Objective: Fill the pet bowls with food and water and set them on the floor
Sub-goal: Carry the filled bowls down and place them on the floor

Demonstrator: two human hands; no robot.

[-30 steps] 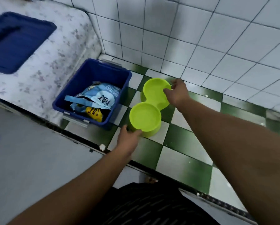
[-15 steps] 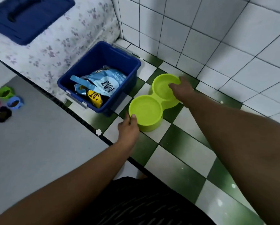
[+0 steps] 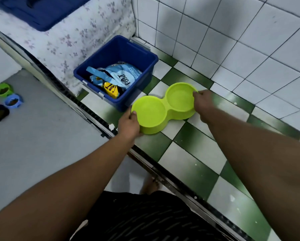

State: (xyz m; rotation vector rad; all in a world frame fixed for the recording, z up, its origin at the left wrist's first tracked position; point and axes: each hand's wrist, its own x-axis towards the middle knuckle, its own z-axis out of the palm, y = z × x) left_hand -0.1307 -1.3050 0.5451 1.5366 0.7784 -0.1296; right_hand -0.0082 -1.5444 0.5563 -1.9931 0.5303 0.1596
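Observation:
A lime-green double pet bowl (image 3: pixel 163 108) sits over the green-and-white checkered floor, both wells empty. My left hand (image 3: pixel 129 123) grips the near well's rim, thumb over the edge. My right hand (image 3: pixel 202 101) pinches the far well's right rim. I cannot tell whether the bowl rests on the tiles or hovers just above them. Beside it stands a blue plastic bin (image 3: pixel 145 66) holding a light-blue pet food bag (image 3: pixel 117 77).
Several small coloured bowls with food (image 3: pixel 3 100) sit on the grey floor at left. A dark sliding-door track (image 3: pixel 97 119) runs diagonally between grey floor and tiles. A blue lid (image 3: pixel 41 9) lies on a floral-covered surface. White tiled wall at right.
The view has shifted right and down, bringing the small bowls into sight. Both hands have stayed on the green bowl, which sits a little farther from the wall.

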